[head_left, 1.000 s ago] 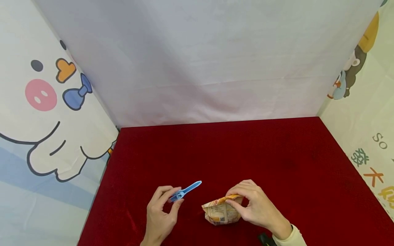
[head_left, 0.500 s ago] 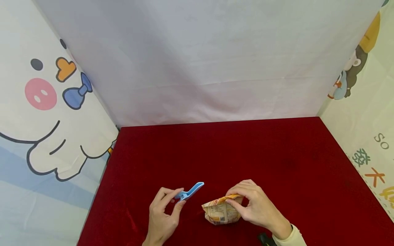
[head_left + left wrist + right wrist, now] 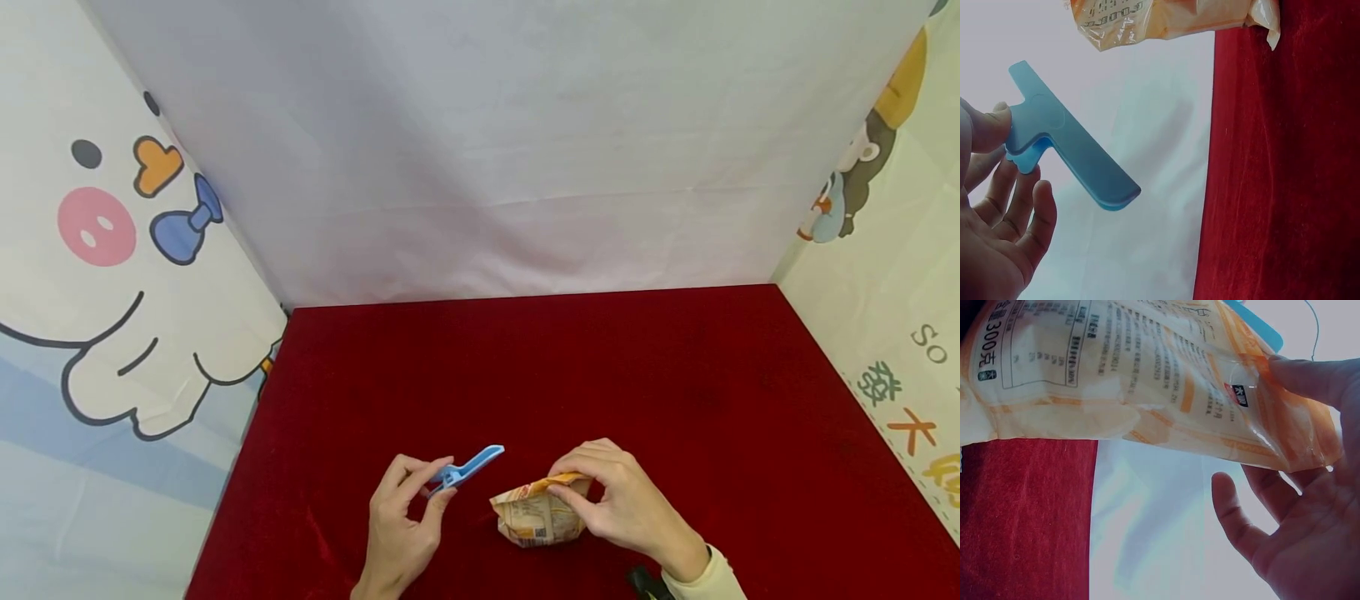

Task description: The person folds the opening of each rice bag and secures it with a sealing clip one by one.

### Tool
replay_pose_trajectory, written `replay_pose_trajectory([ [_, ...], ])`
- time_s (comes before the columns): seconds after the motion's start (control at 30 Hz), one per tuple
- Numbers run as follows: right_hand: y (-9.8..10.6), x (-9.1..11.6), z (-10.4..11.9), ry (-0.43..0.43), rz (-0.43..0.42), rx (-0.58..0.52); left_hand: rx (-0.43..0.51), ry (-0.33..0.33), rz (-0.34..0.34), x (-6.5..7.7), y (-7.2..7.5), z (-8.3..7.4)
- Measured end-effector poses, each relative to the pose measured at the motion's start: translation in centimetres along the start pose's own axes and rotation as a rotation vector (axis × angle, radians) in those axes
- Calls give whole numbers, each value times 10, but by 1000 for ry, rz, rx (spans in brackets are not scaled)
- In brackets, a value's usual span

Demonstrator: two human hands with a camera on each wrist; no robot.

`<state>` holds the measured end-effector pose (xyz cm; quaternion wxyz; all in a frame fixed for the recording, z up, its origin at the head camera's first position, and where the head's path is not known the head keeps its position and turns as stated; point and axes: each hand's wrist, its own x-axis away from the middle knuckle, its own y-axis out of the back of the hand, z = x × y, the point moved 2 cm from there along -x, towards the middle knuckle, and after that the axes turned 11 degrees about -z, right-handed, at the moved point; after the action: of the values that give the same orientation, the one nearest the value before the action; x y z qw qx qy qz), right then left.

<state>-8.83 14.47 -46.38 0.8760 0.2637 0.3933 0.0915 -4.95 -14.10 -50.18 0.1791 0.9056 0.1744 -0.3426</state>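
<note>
Between thumb and fingers, my left hand (image 3: 405,521) pinches the grip tabs of a light blue bag clip (image 3: 478,462). Its long bar points up and right, left of the bag, and shows whole in the left wrist view, where the bag clip (image 3: 1088,150) slants across. A printed yellow-orange plastic food bag (image 3: 538,523) stands on the red cloth, its top edge folded flat. My right hand (image 3: 626,500) pinches the right end of that edge. The right wrist view shows the bag (image 3: 1116,375) close up, with the clip's blue end (image 3: 1260,326) behind it.
Dark red velvet cloth (image 3: 540,375) covers the table. A white curtain (image 3: 487,167) rises behind it, with cartoon-printed sheets at the left (image 3: 97,333) and right (image 3: 885,317). A small black object (image 3: 647,583) lies by the right wrist.
My left hand has moved slightly right with the bag clip, bringing it nearer the bag, and the clip has turned so its side shows. The right hand and bag have hardly moved.
</note>
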Motion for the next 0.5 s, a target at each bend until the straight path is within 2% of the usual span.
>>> replay_pose_trajectory([
  [0.27, 0, -1, 1, 4, 2, -3, -26, 10, 18, 1, -2, -2],
  [0.5, 1, -1, 1, 0, 4, -1, 6, -39, 8, 3, -6, -5],
])
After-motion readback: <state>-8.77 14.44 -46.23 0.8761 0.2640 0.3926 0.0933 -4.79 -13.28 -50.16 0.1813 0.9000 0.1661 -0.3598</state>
